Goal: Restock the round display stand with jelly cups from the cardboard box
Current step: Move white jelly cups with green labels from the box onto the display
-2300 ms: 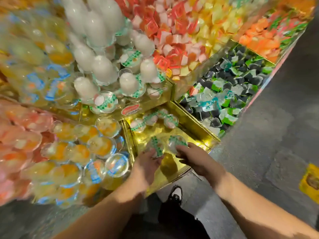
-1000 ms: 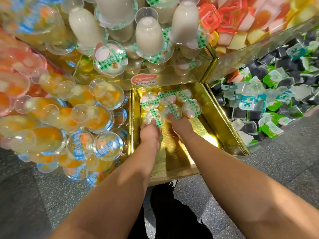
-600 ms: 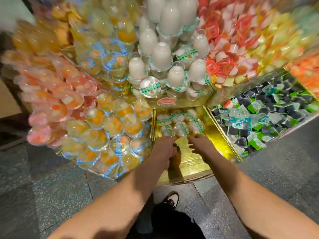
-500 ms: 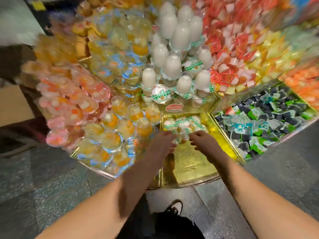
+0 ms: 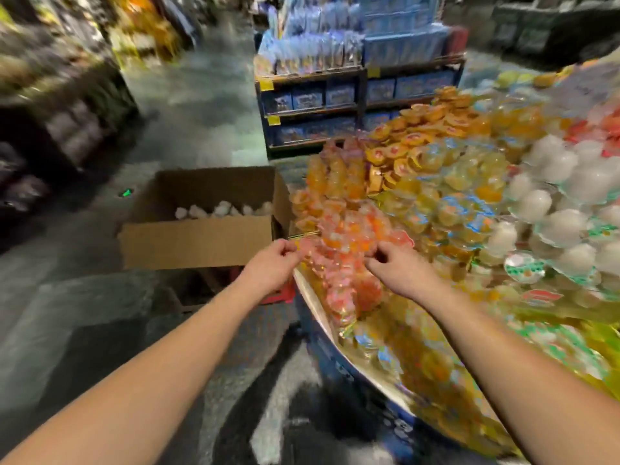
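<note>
The frame is motion-blurred. An open cardboard box [image 5: 198,236] stands on the floor left of the round display stand [image 5: 310,292], with several white jelly cups [image 5: 221,209] showing at its far side. My left hand [image 5: 273,265] hangs in the air between the box's near wall and the stand's rim, fingers loosely curled and holding nothing. My right hand [image 5: 399,268] hovers over the pink-orange jelly cups [image 5: 345,250] on the stand, also loosely curled and holding nothing. White dome-shaped jelly cups [image 5: 553,203] fill the stand's right side.
Yellow and orange jelly cups [image 5: 436,182] cover the stand's middle. A dark shelf unit with blue packages [image 5: 335,95] stands behind the stand. Shelves [image 5: 50,112] line the left of the grey floor aisle [image 5: 188,105]. A red object [image 5: 278,297] lies under the box's near corner.
My view has swung left from the gold compartment to the cardboard box. Both hands have left the green-lidded cups in that compartment and now hang free, holding nothing.
</note>
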A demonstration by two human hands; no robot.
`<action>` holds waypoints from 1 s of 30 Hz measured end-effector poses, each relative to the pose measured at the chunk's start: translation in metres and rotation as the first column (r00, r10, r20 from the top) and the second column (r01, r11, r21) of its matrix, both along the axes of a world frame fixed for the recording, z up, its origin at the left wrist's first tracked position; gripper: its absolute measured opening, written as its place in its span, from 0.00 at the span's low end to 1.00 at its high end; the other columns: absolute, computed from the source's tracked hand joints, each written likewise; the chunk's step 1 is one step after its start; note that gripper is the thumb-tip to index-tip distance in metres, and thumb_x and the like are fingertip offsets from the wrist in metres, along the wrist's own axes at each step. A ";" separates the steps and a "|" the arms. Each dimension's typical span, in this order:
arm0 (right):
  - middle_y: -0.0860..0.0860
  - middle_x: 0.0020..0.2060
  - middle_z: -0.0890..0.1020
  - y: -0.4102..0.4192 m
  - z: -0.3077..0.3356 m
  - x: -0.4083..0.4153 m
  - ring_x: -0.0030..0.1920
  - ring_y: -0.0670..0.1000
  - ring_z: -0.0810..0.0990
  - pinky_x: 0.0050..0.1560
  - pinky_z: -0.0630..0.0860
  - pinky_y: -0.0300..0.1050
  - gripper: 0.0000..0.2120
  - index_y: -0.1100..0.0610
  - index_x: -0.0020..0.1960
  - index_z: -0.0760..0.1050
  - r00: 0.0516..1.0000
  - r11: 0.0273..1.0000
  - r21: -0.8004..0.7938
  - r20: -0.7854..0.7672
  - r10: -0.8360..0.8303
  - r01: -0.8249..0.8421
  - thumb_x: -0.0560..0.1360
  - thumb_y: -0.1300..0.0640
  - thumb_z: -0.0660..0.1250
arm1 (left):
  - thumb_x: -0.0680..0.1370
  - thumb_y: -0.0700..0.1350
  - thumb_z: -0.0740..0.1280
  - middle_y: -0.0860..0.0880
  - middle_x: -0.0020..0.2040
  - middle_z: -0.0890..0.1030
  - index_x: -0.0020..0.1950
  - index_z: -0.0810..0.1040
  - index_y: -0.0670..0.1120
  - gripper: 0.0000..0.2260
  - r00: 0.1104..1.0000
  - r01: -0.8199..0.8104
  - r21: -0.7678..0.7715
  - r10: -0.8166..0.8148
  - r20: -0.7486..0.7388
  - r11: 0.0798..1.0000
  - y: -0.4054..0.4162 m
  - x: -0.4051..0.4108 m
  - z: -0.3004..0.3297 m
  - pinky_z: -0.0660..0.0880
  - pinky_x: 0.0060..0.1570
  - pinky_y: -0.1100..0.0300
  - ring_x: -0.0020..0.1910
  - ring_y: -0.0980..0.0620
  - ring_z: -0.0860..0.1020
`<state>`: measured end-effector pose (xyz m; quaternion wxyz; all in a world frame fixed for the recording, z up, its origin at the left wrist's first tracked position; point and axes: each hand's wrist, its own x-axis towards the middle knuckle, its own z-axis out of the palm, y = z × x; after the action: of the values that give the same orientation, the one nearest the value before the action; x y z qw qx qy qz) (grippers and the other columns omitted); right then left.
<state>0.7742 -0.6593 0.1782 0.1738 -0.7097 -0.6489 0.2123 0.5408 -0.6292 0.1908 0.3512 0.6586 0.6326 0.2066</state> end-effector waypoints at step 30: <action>0.51 0.55 0.81 0.440 -0.121 -0.257 0.54 0.51 0.80 0.55 0.78 0.45 0.13 0.52 0.60 0.77 0.905 0.828 -0.422 0.037 0.423 -0.370 0.79 0.50 0.61 | 0.82 0.50 0.61 0.43 0.59 0.74 0.63 0.75 0.45 0.13 0.865 -0.211 -0.248 0.062 -0.498 0.946 0.374 -0.299 -0.104 0.74 0.56 0.56 0.57 0.43 0.77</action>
<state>0.5170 -0.2194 0.0575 -0.0672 -0.5918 -0.7337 0.3271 0.2419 -0.2554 0.0867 0.2602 0.5826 0.7691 -0.0363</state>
